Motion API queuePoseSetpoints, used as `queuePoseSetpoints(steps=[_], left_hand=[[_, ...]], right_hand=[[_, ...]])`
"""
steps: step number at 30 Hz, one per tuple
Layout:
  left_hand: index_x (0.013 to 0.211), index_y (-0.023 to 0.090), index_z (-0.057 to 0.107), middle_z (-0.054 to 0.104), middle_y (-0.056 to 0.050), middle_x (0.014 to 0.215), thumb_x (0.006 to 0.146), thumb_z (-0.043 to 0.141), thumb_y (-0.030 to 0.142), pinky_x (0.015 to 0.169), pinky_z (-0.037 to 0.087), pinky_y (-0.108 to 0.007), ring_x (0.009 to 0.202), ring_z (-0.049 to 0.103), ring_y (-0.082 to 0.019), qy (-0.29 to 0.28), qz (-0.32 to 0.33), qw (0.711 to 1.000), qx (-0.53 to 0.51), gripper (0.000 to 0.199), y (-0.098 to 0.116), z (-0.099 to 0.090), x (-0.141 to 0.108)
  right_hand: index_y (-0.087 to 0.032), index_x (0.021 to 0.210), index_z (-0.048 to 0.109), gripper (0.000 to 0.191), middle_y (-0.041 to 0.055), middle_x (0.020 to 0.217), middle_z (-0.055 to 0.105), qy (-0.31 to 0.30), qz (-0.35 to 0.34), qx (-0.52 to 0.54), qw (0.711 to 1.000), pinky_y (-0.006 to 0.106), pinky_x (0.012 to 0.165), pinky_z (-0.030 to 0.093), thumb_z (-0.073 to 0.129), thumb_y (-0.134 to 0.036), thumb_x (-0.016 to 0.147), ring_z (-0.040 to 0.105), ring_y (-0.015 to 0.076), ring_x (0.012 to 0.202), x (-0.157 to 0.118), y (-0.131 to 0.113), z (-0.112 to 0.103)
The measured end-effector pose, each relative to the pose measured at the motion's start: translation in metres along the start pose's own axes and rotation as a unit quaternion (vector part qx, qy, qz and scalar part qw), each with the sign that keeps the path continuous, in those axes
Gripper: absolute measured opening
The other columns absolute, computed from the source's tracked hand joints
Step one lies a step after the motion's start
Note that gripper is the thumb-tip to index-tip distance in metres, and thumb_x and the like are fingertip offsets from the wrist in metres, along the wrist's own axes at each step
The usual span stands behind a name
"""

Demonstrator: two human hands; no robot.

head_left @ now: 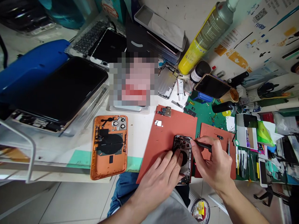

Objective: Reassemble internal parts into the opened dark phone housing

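Observation:
An opened phone housing [186, 171] lies upright on the red-brown mat, its camera holes toward the far end and its inside showing. My left hand [162, 172] is laid across its left side, fingers over the middle, holding it and hiding part of it. In my right hand [213, 161] a slim black pen-shaped tool [203, 145] is pinched between thumb and fingers. Its tip is close to the housing's upper right edge, by the camera holes; whether it touches I cannot tell. Small metal phone parts [164, 111] lie farther up the mat.
Left of the mat [151, 149] lies an orange phone back [109, 168], overhanging the table edge. A large black-screened phone [77, 84] rests farther left. Behind stand a yellow spray can [198, 40] and a propped phone [213, 87]. Several tools [243, 163] line the right side.

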State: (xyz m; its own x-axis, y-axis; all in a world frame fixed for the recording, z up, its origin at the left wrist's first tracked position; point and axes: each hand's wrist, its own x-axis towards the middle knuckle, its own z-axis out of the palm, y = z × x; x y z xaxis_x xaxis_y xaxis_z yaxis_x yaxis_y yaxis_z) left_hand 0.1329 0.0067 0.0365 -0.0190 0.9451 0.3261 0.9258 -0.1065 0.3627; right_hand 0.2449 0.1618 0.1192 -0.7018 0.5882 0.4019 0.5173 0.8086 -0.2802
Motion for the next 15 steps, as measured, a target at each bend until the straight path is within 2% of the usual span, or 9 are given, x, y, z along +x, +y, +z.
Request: queuePoseSetpoints(steps=[5,7,11,15], left_hand=[[0.14,0.009,0.069,0.072,-0.011,0.147,0.11,0.06,0.043,0.112,0.046,-0.045,0.136,0.062,-0.031,0.009,0.004,1.0,-0.003,0.047,-0.001,0.001,0.001],[0.142,0.007,0.068,0.073,-0.012,0.146,0.109,0.061,0.043,0.114,0.045,-0.046,0.136,0.062,-0.032,0.011,0.008,1.0,-0.004,0.049,-0.001,0.001,0.002],[0.143,0.004,0.067,0.072,-0.013,0.146,0.109,0.063,0.041,0.118,0.043,-0.049,0.135,0.062,-0.033,0.017,0.017,1.0,-0.012,0.05,-0.002,0.0,0.003],[0.144,0.005,0.067,0.073,-0.012,0.146,0.109,0.063,0.042,0.116,0.045,-0.048,0.134,0.062,-0.033,0.012,0.014,1.0,-0.008,0.051,-0.002,-0.001,0.004]], right_hand=[[-0.021,0.111,0.059,0.013,-0.0002,0.085,0.075,-0.003,-0.016,-0.016,1.0,0.024,0.061,0.059,0.07,-0.02,0.105,0.072,0.0134,0.063,0.002,0.0,-0.003],[-0.022,0.11,0.058,0.012,-0.0008,0.083,0.073,-0.035,-0.042,-0.02,0.998,0.025,0.061,0.056,0.068,-0.018,0.106,0.069,0.0131,0.061,0.008,-0.001,-0.007],[-0.022,0.108,0.057,0.011,0.0009,0.087,0.072,-0.143,-0.087,-0.015,0.986,0.028,0.063,0.053,0.063,-0.013,0.106,0.066,0.0142,0.066,0.025,-0.003,-0.013],[-0.023,0.102,0.054,0.013,-0.0048,0.072,0.062,-0.155,-0.121,-0.04,0.98,0.029,0.055,0.044,0.065,-0.019,0.108,0.057,0.013,0.057,0.036,0.001,-0.012]])
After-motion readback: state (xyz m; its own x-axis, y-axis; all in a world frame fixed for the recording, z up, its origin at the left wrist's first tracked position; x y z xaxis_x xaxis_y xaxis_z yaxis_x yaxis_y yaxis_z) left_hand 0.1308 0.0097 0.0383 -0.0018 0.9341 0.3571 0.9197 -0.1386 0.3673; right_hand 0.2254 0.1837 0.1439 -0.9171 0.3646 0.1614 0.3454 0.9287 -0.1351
